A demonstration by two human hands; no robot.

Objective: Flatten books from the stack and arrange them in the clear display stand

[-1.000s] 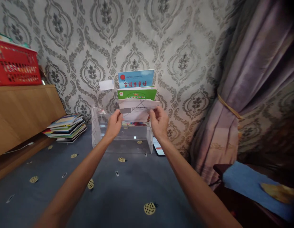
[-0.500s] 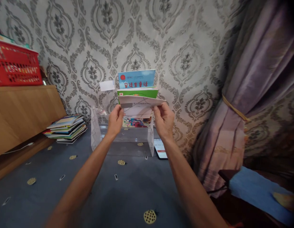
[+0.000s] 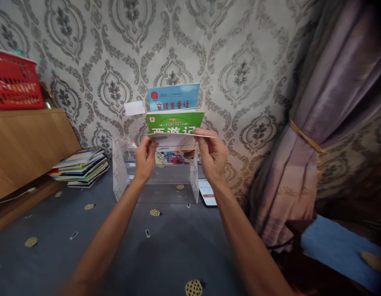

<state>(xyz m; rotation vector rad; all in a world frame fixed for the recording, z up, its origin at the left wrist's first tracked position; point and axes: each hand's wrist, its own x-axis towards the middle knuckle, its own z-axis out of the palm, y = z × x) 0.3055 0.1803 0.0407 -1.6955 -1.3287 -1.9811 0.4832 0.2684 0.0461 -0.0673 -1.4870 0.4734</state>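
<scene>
My left hand (image 3: 145, 158) and my right hand (image 3: 213, 156) pinch opposite sides of a pale-covered book (image 3: 178, 142). Its upper part tilts toward me, so the top shows almost edge-on. Small dark lettering and a colourful picture (image 3: 174, 158) appear below, seemingly on the same cover. Just behind stands a green book (image 3: 174, 120) with large white characters, partly hidden by the held book. Farther back and higher is a blue book (image 3: 174, 96) with red characters. All are at a clear tiered rack (image 3: 156, 193), whose transparent side panels stand on the dark cloth.
A pile of books (image 3: 82, 166) lies left of the rack, by a wooden cabinet (image 3: 33, 144) bearing a red basket (image 3: 16, 82). A phone (image 3: 208, 192) lies against the rack's right side. Behind is a patterned wall with a white socket-like plate (image 3: 134, 108); a tied curtain (image 3: 301, 176) hangs right.
The held book's top has tipped toward me and lowered, uncovering more of the green book's cover. Both hands keep their hold. The view has shifted slightly right.
</scene>
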